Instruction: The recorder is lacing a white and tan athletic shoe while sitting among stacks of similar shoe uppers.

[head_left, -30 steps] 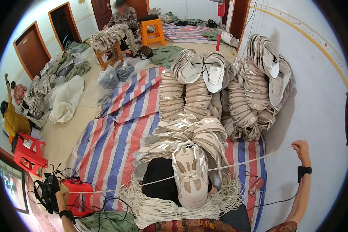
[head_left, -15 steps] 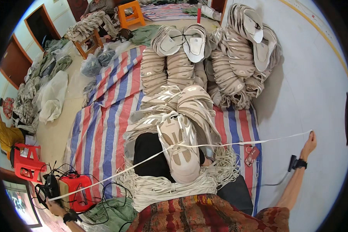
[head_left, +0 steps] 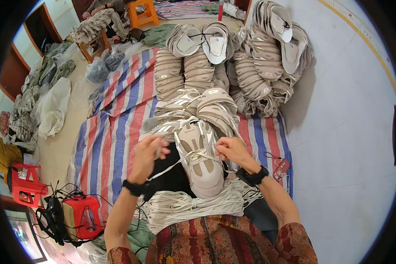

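A beige and white shoe upper (head_left: 204, 169) lies toe toward me over my black-clad lap. Its pale shoelace (head_left: 168, 171) crosses the front of the lacing area, with a length running out on each side. Beside the upper's left edge is my left hand (head_left: 150, 154), raised with curled, slightly blurred fingers; something pale shows between them, too unclear to name. My right hand (head_left: 234, 152) is closed in a pinch at the upper's right eyelet edge, apparently on the lace; its fingertips are partly hidden. A thick bundle of cream laces (head_left: 191, 210) rests across my lap.
Stacked shoe uppers (head_left: 218, 108) lie just beyond, with taller tied stacks (head_left: 259, 61) behind. Striped sheeting (head_left: 114, 119) covers the floor. A red stool (head_left: 84, 215) with black cables stands at lower left. A red phone-like object (head_left: 281, 169) lies on the right. Another person (head_left: 105, 8) sits at the back.
Both hands have come in from far left and far right, where they stretched the lace wide, to the sides of the upper. The lace now hangs slack.
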`<action>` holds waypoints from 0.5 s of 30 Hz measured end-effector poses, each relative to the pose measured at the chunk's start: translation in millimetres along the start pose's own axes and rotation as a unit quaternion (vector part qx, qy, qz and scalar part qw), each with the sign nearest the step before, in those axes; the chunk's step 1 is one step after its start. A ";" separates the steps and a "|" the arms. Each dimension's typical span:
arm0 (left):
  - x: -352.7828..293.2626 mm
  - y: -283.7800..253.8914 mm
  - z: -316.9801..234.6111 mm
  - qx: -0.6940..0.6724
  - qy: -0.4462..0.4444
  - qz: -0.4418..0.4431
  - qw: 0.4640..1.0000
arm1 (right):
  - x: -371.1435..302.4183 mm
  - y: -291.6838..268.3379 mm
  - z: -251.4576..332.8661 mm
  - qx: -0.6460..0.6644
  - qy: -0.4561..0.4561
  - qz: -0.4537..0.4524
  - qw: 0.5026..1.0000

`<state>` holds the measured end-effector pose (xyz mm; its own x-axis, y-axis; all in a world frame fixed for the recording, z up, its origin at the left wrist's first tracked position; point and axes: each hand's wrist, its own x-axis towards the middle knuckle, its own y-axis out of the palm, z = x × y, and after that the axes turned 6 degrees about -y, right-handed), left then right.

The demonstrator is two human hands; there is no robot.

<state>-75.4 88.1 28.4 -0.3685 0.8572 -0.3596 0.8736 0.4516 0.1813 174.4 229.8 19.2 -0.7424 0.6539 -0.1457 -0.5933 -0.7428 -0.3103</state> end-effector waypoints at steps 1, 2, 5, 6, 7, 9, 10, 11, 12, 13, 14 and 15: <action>8.9 11.9 2.4 0.005 -0.003 0.024 1.000 | 8.1 4.5 -4.8 -0.001 -0.002 0.005 1.000; 16.2 23.8 4.3 0.009 -0.006 0.050 0.999 | 14.8 8.0 -9.3 -0.030 -0.009 0.017 0.999; 31.7 59.1 9.3 -0.010 -0.044 0.092 0.995 | 24.7 8.5 -18.4 -0.066 -0.018 0.033 0.997; 35.6 64.0 13.9 -0.011 -0.044 0.091 0.995 | 26.8 8.0 -20.0 -0.071 -0.022 0.037 0.997; 39.7 67.5 18.5 0.023 -0.058 0.108 0.992 | 29.3 8.2 -22.3 -0.071 -0.021 0.039 0.996; 42.3 73.7 22.0 0.057 -0.074 0.125 0.988 | 33.6 7.8 -25.5 -0.100 -0.051 0.052 0.992; 41.1 77.3 20.5 0.093 -0.074 0.122 0.985 | 35.2 5.7 -26.2 -0.099 -0.050 0.053 0.992; 40.5 80.1 20.0 0.130 -0.075 0.119 0.981 | 36.9 2.6 -26.7 -0.097 -0.048 0.070 0.992; 40.9 80.8 21.2 0.129 -0.077 0.118 0.982 | 39.5 1.3 -23.9 -0.093 -0.047 0.087 0.991; 41.0 81.3 22.5 0.114 -0.082 0.118 0.983 | 42.6 -0.1 -20.8 -0.092 -0.047 0.089 0.991; 41.0 81.7 24.0 0.098 -0.087 0.118 0.984 | 45.7 -1.7 -17.4 -0.133 -0.050 0.092 0.986; 40.8 82.1 25.7 0.098 -0.089 0.117 0.984 | 47.2 -1.4 -14.9 -0.173 -0.054 0.095 0.979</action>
<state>-10.6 153.8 5.0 -0.1039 0.8677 -0.4862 0.9787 0.1762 0.1051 144.8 263.8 -1.2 -0.8685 0.4761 -0.1381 -0.3142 -0.7442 -0.5894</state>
